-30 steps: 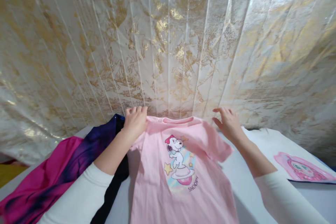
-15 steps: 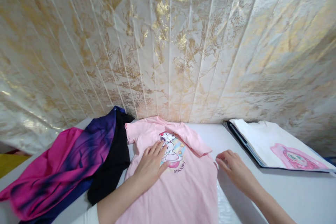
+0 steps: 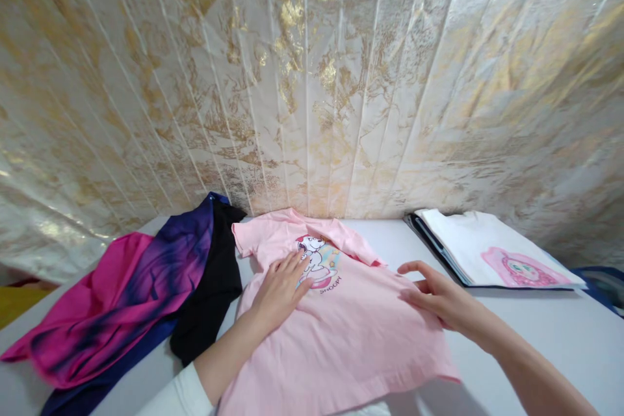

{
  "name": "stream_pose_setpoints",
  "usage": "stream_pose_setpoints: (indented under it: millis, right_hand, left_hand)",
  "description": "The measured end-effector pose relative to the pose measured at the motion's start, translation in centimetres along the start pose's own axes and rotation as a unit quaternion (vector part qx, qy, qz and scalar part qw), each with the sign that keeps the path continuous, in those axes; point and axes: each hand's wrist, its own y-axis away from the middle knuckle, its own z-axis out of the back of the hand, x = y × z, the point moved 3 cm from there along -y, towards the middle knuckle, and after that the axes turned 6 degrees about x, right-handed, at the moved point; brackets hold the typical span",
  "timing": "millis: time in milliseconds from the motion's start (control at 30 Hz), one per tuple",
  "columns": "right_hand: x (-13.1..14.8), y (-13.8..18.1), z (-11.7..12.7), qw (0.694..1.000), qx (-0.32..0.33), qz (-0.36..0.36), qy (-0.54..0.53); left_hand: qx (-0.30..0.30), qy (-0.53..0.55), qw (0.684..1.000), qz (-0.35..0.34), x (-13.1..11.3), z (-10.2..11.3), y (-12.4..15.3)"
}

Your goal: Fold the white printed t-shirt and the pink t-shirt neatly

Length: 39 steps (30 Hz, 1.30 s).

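Observation:
A pink T-shirt (image 3: 355, 325) with a cartoon dog print lies face up on the white table (image 3: 550, 338), its collar toward the wall. My left hand (image 3: 280, 289) rests flat on the shirt's chest beside the print, fingers stretched out. My right hand (image 3: 439, 299) sits on the shirt's right side, below the sleeve. Its fingers are partly curled against the cloth, and I cannot see whether they pinch it.
A magenta, purple and black garment (image 3: 141, 299) lies crumpled to the left of the shirt. At the right back, a folded white shirt with a pink print (image 3: 497, 257) tops a stack on a dark board. A crinkled gold-and-white sheet (image 3: 312, 78) covers the wall behind.
Both hands came down from the collar onto the shirt's body. The shirt's right side now spreads wider under my right hand, and the view has tilted down.

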Motion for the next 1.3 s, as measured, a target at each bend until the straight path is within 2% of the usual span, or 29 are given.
stream_pose_setpoints:
  millis: [100, 200, 267, 300, 367, 433, 500, 533, 567, 633, 700, 733, 833, 900, 1033, 1167, 1300]
  right_hand:
    - [-1.4, 0.8, 0.4, 0.987, 0.008, -0.058, 0.150]
    - [-1.3, 1.5, -0.1, 0.933, -0.026, -0.102, 0.345]
    - [0.2, 2.2, -0.6, 0.891, -0.082, -0.086, 0.437]
    - [1.3, 2.5, -1.1, 0.881, -0.106, -0.058, 0.458]
    - [3.5, 2.8, -2.7, 0.889, -0.110, 0.040, 0.443]
    - [5.0, 2.3, -5.1, 0.912, -0.026, 0.167, 0.373]
    - [5.4, 0.8, -7.5, 0.905, 0.064, 0.273, 0.320]
    - [5.2, -0.2, -8.4, 0.894, 0.069, 0.302, 0.324]
    - [4.9, -1.4, -8.9, 0.883, 0.041, 0.312, 0.348]
    - [3.8, -3.4, -9.2, 0.871, -0.053, 0.278, 0.403]
    - [3.2, -4.2, -9.3, 0.860, -0.111, 0.254, 0.428]
    - [3.1, -4.1, -9.4, 0.857, -0.112, 0.262, 0.429]
    - [3.5, -2.8, -10.4, 0.852, -0.050, 0.311, 0.418]
    - [3.9, -2.5, -10.7, 0.857, -0.026, 0.306, 0.414]
    - [4.4, -4.1, -10.4, 0.877, -0.028, 0.276, 0.393]
    - [4.8, -5.7, -9.8, 0.884, 0.002, 0.280, 0.375]
    - [5.3, -5.7, -8.9, 0.895, 0.010, 0.283, 0.344]
  left_hand:
    - [0.016, 0.003, 0.999, -0.039, -0.6, -0.1, 0.7]
    - [0.023, -0.006, 0.998, -0.057, -1.2, 0.1, 1.3]
    - [0.009, -0.015, 0.999, -0.049, -1.6, 0.7, 1.8]
    - [-0.003, -0.018, 0.999, -0.046, -1.8, 1.0, 2.2]
    - [-0.020, -0.019, 0.998, -0.051, -2.2, 1.6, 3.0]
    - [-0.017, -0.018, 0.998, -0.061, -2.5, 1.8, 3.8]
    - [-0.002, -0.022, 0.998, -0.052, -2.2, 1.7, 4.3]
    - [0.005, -0.023, 0.999, -0.043, -1.9, 1.5, 4.3]
    - [0.009, -0.023, 0.999, -0.035, -1.5, 1.4, 4.3]
    - [0.007, -0.014, 1.000, -0.022, -0.8, 1.3, 4.0]
    - [-0.008, 0.006, 1.000, -0.015, -0.4, 1.6, 3.9]
    - [-0.020, 0.019, 1.000, -0.012, -0.4, 2.0, 4.0]
    - [-0.041, 0.071, 0.996, -0.025, -1.0, 3.2, 4.8]
    - [-0.040, 0.104, 0.993, -0.042, -1.5, 3.7, 5.6]
    - [-0.020, 0.135, 0.989, -0.050, -1.6, 3.6, 6.5]
    - [-0.013, 0.130, 0.991, -0.030, -1.1, 3.3, 5.7]
    - [-0.003, 0.097, 0.995, -0.011, -1.2, 3.3, 4.5]
